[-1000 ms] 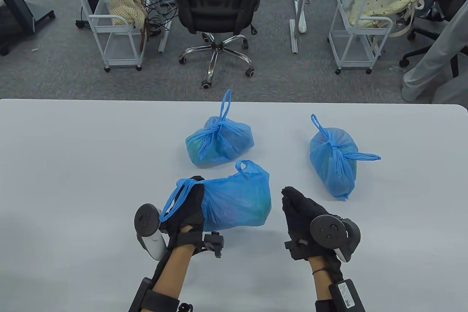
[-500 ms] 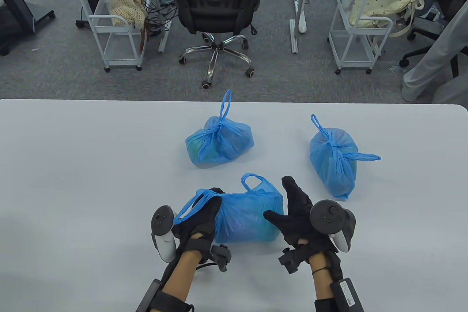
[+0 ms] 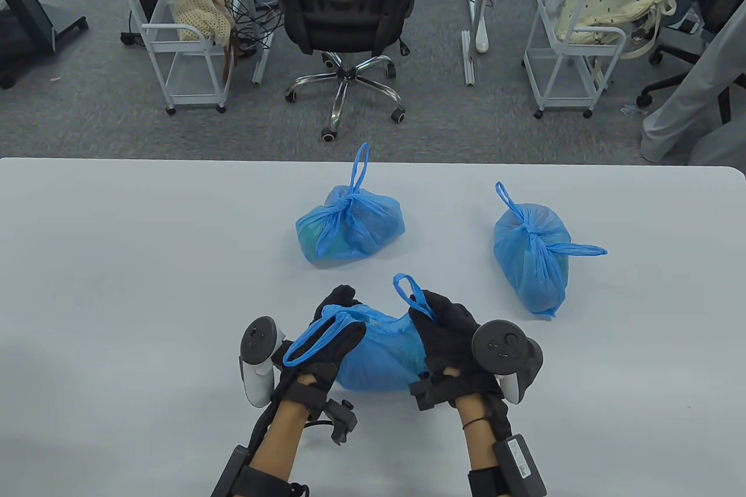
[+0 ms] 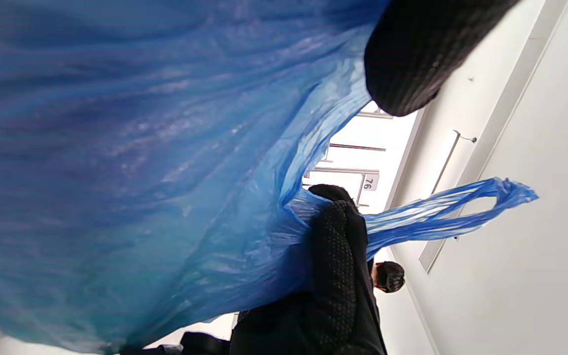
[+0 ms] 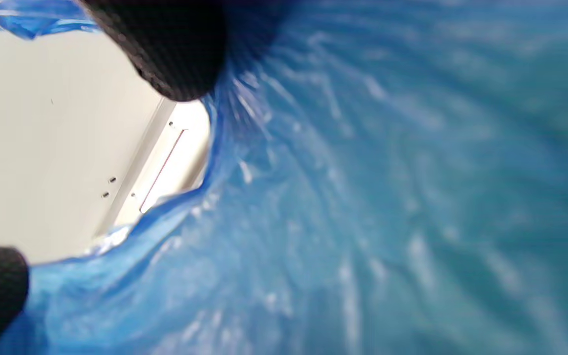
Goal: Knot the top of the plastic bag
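Now both hands, left hand (image 3: 329,334) and right hand (image 3: 446,325), gripping untied blue bag (image 3: 387,354), contents unclear.

The three plastic bags (image 3: 384,354) (image 3: 348,224) (image 3: 533,252) are translucent blue. The gloved fingers (image 3: 341,299) are black with a dotted grip pattern. The counter (image 3: 116,264) is plain white.

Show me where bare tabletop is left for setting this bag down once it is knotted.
Bare table runs left of the left hand and the middle tied bag; another patch lies right of the right tied bag. It is crowded around the untied bag and right hand.
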### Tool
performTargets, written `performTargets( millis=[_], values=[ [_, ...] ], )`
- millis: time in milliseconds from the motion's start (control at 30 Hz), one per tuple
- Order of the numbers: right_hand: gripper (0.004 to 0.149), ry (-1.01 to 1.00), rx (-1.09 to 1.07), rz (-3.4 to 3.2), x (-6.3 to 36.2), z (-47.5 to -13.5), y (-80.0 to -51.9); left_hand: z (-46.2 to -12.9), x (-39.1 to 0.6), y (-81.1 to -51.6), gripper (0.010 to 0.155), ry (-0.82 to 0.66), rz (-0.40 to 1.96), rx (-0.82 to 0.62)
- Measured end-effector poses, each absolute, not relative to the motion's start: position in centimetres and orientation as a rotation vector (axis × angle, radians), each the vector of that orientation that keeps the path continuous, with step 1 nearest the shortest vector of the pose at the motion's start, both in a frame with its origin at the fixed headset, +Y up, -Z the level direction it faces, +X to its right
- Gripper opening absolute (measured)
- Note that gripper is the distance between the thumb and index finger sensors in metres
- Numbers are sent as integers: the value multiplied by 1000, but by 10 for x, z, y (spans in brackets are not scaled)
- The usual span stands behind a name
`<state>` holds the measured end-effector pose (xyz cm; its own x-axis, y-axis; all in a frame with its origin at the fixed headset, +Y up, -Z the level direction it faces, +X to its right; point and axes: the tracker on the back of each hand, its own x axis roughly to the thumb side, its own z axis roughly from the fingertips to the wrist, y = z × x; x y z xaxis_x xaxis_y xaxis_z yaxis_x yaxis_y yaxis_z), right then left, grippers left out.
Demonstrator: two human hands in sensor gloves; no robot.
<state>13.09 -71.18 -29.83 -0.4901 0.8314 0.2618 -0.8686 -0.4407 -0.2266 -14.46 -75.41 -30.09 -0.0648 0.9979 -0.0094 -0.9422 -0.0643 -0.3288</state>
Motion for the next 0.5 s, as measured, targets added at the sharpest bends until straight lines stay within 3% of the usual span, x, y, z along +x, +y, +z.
performTargets(
  millis=[167, 500],
  values=[
    [37, -284, 160, 1884, 133, -297, -719, -299, -142, -749, 40, -280, 1587, -208],
    [36, -165, 295, 1721, 122, -296, -717, -296, -132, -750, 36, -290, 1601, -193]
  ],
)
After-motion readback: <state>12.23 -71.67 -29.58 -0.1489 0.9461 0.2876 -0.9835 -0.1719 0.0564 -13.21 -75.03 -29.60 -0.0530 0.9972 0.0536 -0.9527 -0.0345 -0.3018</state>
